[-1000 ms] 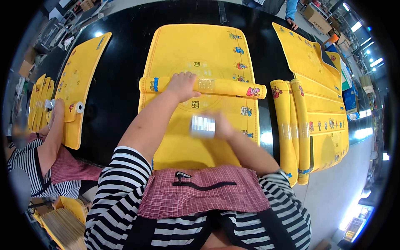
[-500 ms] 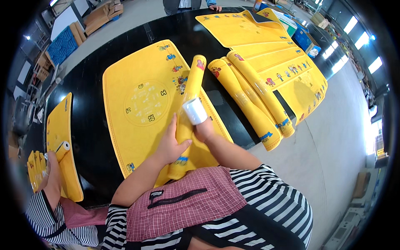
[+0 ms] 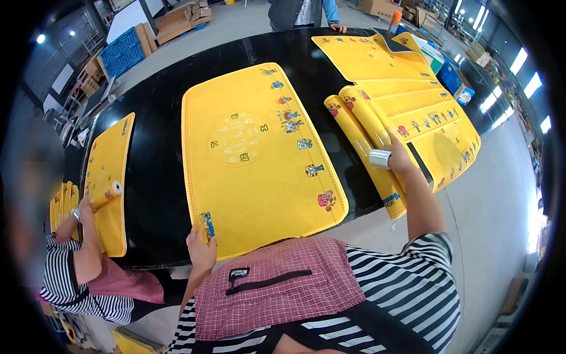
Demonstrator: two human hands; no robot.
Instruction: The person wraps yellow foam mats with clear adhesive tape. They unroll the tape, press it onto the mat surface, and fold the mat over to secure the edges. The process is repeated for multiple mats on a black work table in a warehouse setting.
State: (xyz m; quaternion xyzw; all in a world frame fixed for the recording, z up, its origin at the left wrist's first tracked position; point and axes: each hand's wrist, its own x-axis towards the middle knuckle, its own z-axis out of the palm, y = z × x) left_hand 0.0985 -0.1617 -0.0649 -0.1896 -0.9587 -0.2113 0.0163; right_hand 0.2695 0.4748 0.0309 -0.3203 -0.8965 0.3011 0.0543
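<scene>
— What's in each grip?
— Right hand grasps a tape roll, resting on the rolled mats. Left hand pinches the flat yellow mat's near corner.
— Progress?
— Two mats rolled; this one lies unrolled on the black table.
</scene>
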